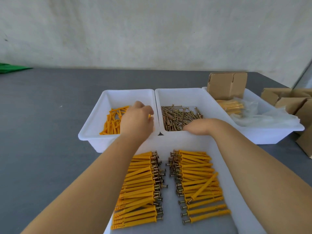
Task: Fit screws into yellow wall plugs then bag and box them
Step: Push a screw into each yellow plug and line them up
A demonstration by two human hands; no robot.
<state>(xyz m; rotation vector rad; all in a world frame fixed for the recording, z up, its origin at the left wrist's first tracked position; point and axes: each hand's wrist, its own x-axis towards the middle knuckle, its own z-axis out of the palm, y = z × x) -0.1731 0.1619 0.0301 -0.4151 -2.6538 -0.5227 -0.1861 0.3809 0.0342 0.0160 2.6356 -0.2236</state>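
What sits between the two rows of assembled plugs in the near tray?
Head view: between the left row and right row, only a bare strip of white tray floor, with screw heads poking in from both sides.

Packing workshop, grey bench (50,98), sorting trays (184,93) (white plastic), cardboard boxes (226,85)

A pale, blotchy wall (152,31) fills the upper half of the frame, lit evenly by soft daylight. Below it a dark grey table (42,115) spreads across the lower half, its far edge meeting the wall. At the left edge, something green (11,67) lies on the table. At the far right, a slanted pale strip (303,76) leans against the wall.
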